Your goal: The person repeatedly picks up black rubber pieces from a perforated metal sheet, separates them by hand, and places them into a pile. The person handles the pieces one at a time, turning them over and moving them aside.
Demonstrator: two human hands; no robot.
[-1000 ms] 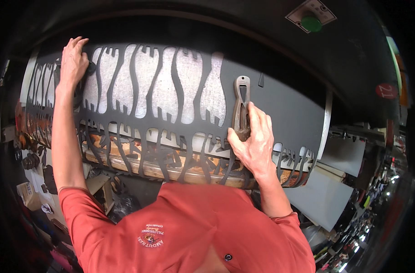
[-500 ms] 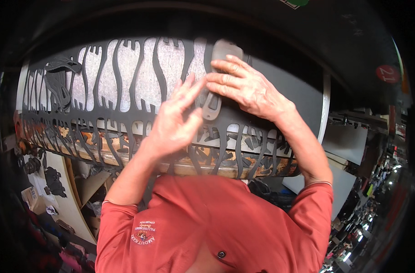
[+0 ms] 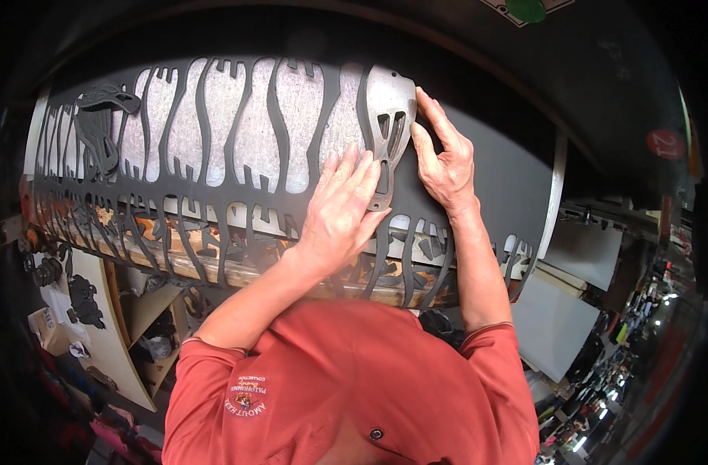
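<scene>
A grey metal cutting die (image 3: 390, 97), shaped like a shoe sole with slots through it, lies on a black sheet (image 3: 493, 170). My left hand (image 3: 340, 213) is flat, its fingers stretched out against the die's lower left edge. At the upper right edge of the die, my right hand (image 3: 445, 159) touches with straight fingertips and thumb, the fingers apart. To the left of the die runs a row of sole-shaped holes in the sheet, with the pale board (image 3: 249, 124) showing through. Below them, the sheet's cut-out front part hangs in thin strips.
A small stack of black cut sole pieces (image 3: 102, 132) rests on the sheet at the left. Black scraps (image 3: 207, 240) lie under the strips. A wooden shelf (image 3: 148, 318) stands at lower left, pale panels (image 3: 556, 318) at right. A dark machine part (image 3: 602, 85) overhangs the far side.
My right hand has come off the top of the die to its right edge. The die has shifted slightly right, and my left hand has moved right and down, onto its lower left edge.
</scene>
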